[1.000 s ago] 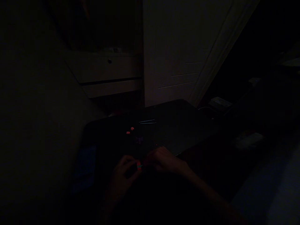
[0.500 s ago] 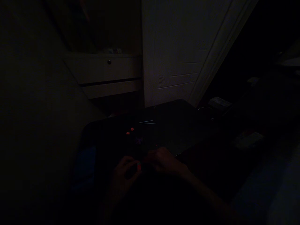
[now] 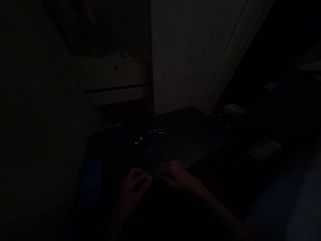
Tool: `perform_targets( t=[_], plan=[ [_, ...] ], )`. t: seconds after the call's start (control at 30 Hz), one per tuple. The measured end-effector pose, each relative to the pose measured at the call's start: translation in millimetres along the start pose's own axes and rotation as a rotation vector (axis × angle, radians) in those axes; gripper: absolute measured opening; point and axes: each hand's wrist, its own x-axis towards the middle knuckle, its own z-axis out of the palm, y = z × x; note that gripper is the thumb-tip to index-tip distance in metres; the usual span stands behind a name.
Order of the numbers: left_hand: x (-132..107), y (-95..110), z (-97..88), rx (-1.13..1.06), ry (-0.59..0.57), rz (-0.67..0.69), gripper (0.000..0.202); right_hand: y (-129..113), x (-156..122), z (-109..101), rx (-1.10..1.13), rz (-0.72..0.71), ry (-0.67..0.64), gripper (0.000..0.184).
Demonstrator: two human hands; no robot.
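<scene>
The scene is very dark. My left hand (image 3: 131, 189) and my right hand (image 3: 175, 175) meet fingertip to fingertip over the near part of a dark table (image 3: 190, 137). Both are curled in a pinch around a tiny piece (image 3: 149, 177) between them, now mostly covered by the fingers. Two small orange-red pieces (image 3: 138, 141) lie on the table beyond the hands, a faint purple piece (image 3: 148, 151) is nearer, and a thin light rod (image 3: 156, 131) lies farther back.
A pale door (image 3: 190, 57) and its frame stand behind the table. A light drawer unit (image 3: 115, 78) with a round knob is at the back left. A bluish object (image 3: 90, 177) sits at the table's left edge. Dim clutter lies at the right.
The red and green bit visible between my fingertips earlier is now almost hidden as my right hand's fingers closed in toward the left. The view shifted slightly.
</scene>
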Motion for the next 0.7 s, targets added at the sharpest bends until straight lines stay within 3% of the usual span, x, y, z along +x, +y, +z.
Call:
perform_targets(
  t=[0.23,0.47,0.7],
  plan=[
    [-1.3,-0.1,-0.3,-0.016,0.035,-0.033,0.037,0.6,1.8,2.3,-0.048,0.026,0.028,0.02],
    [4.5,10.1,1.7,-0.071,0.0,-0.042,0.019,6.2,0.0,2.7,-0.019,0.006,0.045,0.02],
    [6.4,10.1,3.1,-0.08,-0.009,-0.042,0.021,0.8,5.2,-9.1,-0.055,0.002,-0.057,0.018]
  ],
)
